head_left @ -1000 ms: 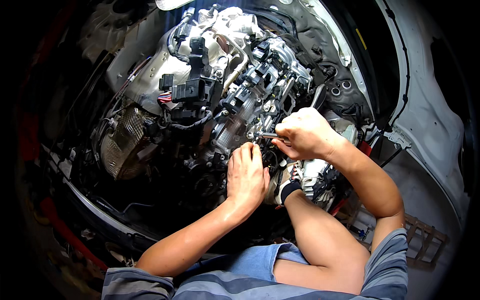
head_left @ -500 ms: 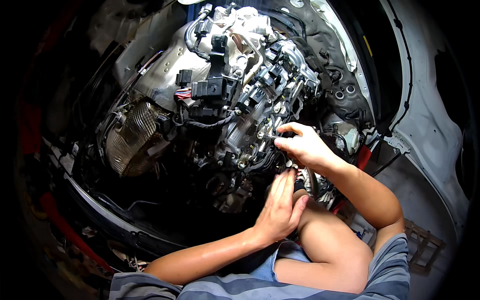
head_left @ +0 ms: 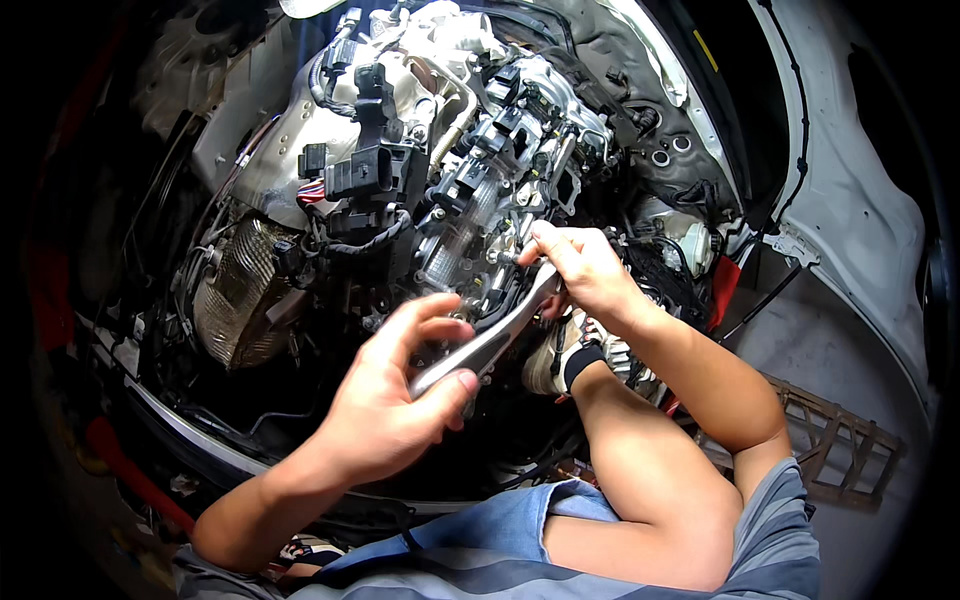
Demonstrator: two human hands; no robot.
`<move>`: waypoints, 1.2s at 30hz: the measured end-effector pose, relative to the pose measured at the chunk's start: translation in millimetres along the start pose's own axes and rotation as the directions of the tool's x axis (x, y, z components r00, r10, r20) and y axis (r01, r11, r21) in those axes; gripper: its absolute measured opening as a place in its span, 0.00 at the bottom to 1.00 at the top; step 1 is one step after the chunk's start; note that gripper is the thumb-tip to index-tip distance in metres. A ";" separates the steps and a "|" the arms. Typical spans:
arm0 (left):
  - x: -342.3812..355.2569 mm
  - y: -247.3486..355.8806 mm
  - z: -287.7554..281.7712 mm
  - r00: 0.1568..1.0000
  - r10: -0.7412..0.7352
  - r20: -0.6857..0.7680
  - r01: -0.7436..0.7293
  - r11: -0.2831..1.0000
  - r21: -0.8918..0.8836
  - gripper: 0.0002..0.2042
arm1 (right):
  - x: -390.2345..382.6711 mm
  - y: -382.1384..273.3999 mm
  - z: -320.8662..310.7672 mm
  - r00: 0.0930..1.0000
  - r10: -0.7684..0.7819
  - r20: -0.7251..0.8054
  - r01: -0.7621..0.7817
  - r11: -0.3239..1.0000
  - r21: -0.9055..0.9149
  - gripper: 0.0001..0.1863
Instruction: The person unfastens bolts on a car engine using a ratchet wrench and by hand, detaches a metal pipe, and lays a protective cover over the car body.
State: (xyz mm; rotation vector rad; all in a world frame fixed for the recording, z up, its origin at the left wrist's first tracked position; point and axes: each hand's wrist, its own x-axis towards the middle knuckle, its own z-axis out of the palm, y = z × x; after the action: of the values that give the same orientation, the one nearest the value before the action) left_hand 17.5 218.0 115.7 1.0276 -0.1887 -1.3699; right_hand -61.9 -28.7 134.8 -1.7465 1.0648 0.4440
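The right hand grasps a smooth, slender metal wrench. The left hand, spread and unclenched, surrounds its handle end.

Over the engine, the right hand grasps one end of a silver wrench; the left hand, loosely spread, is around its other end.

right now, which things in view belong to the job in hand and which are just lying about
In the job:
silver hand tool, right hand at its upper end, left hand at its lower end
exposed engine behind it

Apparently lying about:
brown lattice frame on the floor
perhaps the red piece beside the engine bay; can't tell if fixed
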 end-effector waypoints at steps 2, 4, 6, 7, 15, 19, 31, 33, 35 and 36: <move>-0.8 23.4 -0.7 0.992 0.090 -0.087 -0.104 0.980 -0.172 0.25 | 2.4 3.9 -8.0 0.988 -0.157 -0.001 0.155 0.975 -0.160 0.27; 11.3 36.5 5.2 0.959 0.173 -0.223 -0.232 0.934 -0.273 0.23 | 2.3 4.4 -8.7 0.986 -0.165 -0.035 0.160 0.981 -0.105 0.27; 36.4 43.8 21.9 0.861 0.339 -0.378 -0.421 0.893 -0.159 0.20 | 2.9 6.5 -3.9 0.981 -0.177 -0.080 0.169 0.981 -0.098 0.28; 56.0 48.1 28.8 0.828 0.409 -0.384 -0.452 0.892 -0.025 0.15 | 1.8 11.9 -2.8 0.976 -0.185 -0.117 0.174 0.980 -0.101 0.29; 207.0 26.9 72.3 0.733 0.665 -0.141 -0.385 0.576 0.721 0.31 | 4.4 45.9 3.9 0.662 -0.730 -0.167 0.595 0.649 -0.474 0.29; 232.9 37.1 67.3 0.921 0.384 0.062 -0.323 0.669 0.670 0.23 | -2.6 46.3 -15.5 0.381 -0.923 -0.051 0.490 0.248 -0.836 0.41; 129.8 -81.2 40.9 0.625 0.776 -0.082 -0.495 0.476 0.727 0.15 | -4.9 7.8 -38.5 0.746 -0.587 0.314 0.586 0.354 -0.729 0.18; 135.3 -90.5 40.1 0.602 0.795 -0.072 -0.506 0.450 0.736 0.16 | -12.0 4.8 -23.8 0.859 -0.467 0.211 0.485 0.607 -0.630 0.17; 139.2 -87.4 38.0 0.608 0.791 -0.069 -0.477 0.434 0.764 0.14 | -13.8 -15.1 -17.5 0.924 -0.321 0.207 0.374 0.650 -0.661 0.18; 139.0 -86.1 37.8 0.635 0.770 -0.059 -0.452 0.433 0.780 0.14 | -6.2 -11.2 -19.4 0.844 -0.459 0.278 0.486 0.433 -0.759 0.19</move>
State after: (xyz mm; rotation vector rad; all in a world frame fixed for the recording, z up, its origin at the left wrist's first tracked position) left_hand -32.5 91.7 17.2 1.6523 -0.7642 -0.2921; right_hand -59.5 -41.9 153.8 -2.7478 0.2314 0.6474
